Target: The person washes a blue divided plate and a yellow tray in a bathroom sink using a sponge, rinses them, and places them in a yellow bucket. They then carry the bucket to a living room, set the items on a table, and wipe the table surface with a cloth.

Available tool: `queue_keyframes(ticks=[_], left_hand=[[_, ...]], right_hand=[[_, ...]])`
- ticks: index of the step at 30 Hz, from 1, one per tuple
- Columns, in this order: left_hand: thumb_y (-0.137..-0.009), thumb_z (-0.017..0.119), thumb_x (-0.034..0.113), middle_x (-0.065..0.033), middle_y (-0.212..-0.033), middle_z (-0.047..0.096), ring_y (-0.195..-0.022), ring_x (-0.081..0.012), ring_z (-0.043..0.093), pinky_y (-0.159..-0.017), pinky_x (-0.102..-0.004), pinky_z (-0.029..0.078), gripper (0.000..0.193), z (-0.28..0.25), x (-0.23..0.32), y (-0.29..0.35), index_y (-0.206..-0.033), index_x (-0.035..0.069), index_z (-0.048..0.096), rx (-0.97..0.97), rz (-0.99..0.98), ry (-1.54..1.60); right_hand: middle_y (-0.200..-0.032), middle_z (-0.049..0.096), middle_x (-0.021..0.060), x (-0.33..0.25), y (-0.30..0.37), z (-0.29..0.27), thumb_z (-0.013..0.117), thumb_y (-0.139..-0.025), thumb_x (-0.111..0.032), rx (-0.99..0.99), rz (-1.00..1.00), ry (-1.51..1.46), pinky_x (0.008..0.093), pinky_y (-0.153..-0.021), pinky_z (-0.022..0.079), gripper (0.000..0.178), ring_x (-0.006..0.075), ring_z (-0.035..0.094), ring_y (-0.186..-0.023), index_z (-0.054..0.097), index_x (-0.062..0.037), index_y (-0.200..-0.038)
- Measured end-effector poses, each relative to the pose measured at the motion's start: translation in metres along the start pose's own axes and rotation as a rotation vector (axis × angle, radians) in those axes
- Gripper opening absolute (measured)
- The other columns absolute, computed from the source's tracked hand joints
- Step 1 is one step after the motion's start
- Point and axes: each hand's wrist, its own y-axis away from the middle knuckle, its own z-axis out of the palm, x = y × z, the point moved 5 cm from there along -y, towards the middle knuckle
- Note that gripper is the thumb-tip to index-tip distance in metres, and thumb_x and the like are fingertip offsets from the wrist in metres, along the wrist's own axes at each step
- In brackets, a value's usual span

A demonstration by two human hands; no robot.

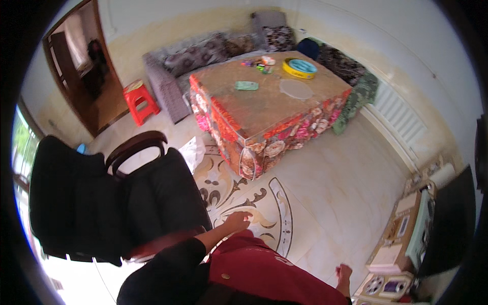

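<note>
My left hand (pixel 238 221) hangs in front of my dark red apron (pixel 269 264), over the patterned floor tiles, its fingers curled in. Nothing shows in it. The black office chair (pixel 157 195) is the thing nearest to it, on my left. Low on the right, my right hand (pixel 344 274) is loosely closed above the pale floor, with no object visible in it. Closest to that hand is a low wooden cabinet (pixel 389 256). Neither hand touches any furniture.
Ahead stands a table (pixel 218 84) with a flowered cloth, bearing a green packet (pixel 246 86), a yellow round tin (pixel 299 68) and small colourful items. Behind it is a corner sofa (pixel 198 53). A red stool (pixel 140 101) stands by the doorway; a dark screen (pixel 447 223) is at right.
</note>
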Motion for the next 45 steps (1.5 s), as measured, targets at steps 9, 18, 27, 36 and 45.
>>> queue_keyframes(ticks=[9,18,27,36,45], left_hand=[[-0.073,0.05,0.018,-0.0125,-0.099,0.064,-0.093,-0.0313,0.06,-0.083,-0.0413,0.047,0.035,-0.019,0.003,-0.086,-0.106,0.016,0.062,0.105,-0.168,0.02],[-0.074,0.051,0.019,-0.0151,-0.098,0.063,-0.093,-0.0323,0.059,-0.082,-0.0423,0.046,0.036,0.023,-0.024,0.062,-0.108,0.014,0.061,0.609,-0.6,0.286],[-0.075,0.054,0.018,-0.0165,-0.105,0.062,-0.099,-0.0328,0.059,-0.081,-0.04,0.048,0.026,0.354,0.013,0.473,-0.096,0.007,0.066,0.66,-2.023,0.854],[-0.069,0.055,0.022,-0.0135,-0.105,0.063,-0.1,-0.03,0.059,-0.086,-0.0365,0.047,0.039,0.452,0.016,0.59,-0.107,0.016,0.064,1.028,-2.028,0.968],[-0.069,0.059,0.022,-0.0099,-0.097,0.066,-0.089,-0.0232,0.063,-0.08,-0.0322,0.049,0.041,0.34,-0.123,0.811,-0.108,0.013,0.063,1.498,-1.869,0.965]], right_hand=[[-0.07,0.064,0.009,-0.257,-0.03,0.2,0.059,-0.084,-0.025,-0.511,-0.467,0.158,0.0247,-0.042,0.043,0.026,0.0134,0.059,-0.056,0.061,-0.0014,-0.095],[-0.077,0.063,0.0076,-0.227,-0.122,0.275,0.06,-0.083,-0.025,-0.961,-0.536,1.294,0.0302,-0.055,0.047,0.027,0.0172,0.059,-0.065,0.061,-0.0021,-0.098],[-0.082,0.06,0.0064,-0.28,0.06,0.523,0.056,-0.086,-0.022,-1.218,-0.834,1.388,0.029,-0.066,0.049,0.023,0.0173,0.057,-0.069,0.062,-0.0041,-0.099],[-0.083,0.067,0.0087,0.025,0.599,0.444,0.058,-0.083,-0.015,-2.325,-1.039,1.39,0.0248,-0.067,0.049,0.024,0.0129,0.062,-0.074,0.062,-0.0029,-0.104],[-0.078,0.066,0.0059,0.183,0.792,0.473,0.059,-0.081,-0.018,-2.351,-1.248,1.7,0.0237,-0.063,0.047,0.028,0.0091,0.059,-0.069,0.062,-0.0034,-0.104]])
